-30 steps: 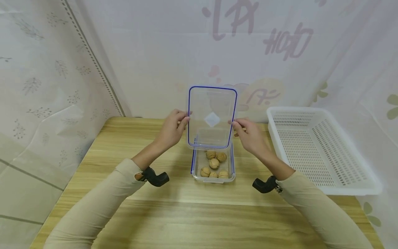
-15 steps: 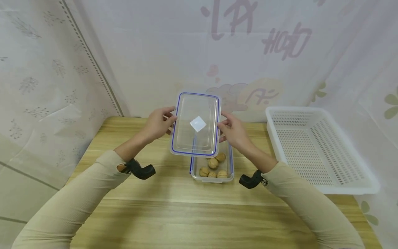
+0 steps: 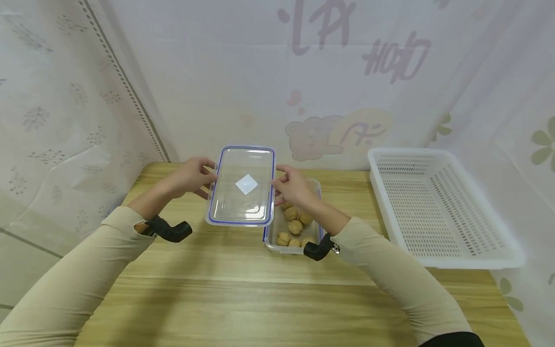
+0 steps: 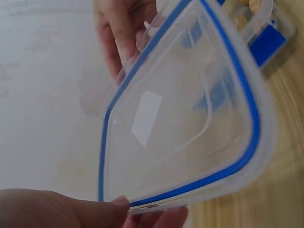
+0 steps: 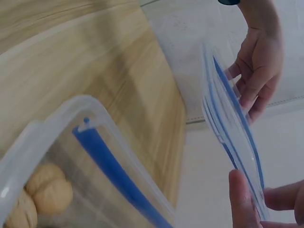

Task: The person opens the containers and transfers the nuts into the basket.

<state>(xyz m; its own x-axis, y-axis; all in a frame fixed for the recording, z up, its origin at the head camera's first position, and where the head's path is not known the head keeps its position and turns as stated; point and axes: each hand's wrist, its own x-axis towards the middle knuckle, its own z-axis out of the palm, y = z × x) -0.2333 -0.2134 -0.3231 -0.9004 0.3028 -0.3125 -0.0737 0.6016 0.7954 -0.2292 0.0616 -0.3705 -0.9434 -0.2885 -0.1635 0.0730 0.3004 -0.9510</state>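
Both hands hold a clear plastic lid [image 3: 243, 207] with a blue seal line and a white diamond label, tilted above the table. My left hand [image 3: 192, 178] pinches its left edge between thumb and fingers. At the opposite edge my right hand [image 3: 292, 185] does the same. To the right of the lid, a clear food container [image 3: 273, 247] with blue strips stands uncovered on the table, several walnuts [image 3: 295, 227] inside. My right hand and forearm hide part of that container. In the right wrist view two walnuts [image 5: 53, 195] show near the container's corner.
A white perforated plastic basket [image 3: 433, 207] stands at the right of the wooden table [image 3: 260, 299]. Printed curtains [image 3: 243, 96] hang behind and at the sides. Each wrist wears a black mount [image 3: 171, 230].
Both hands have carried the lid left and slightly down, from over the container's far end to beside it. The lid now leans flatter. Container and walnuts stay put.
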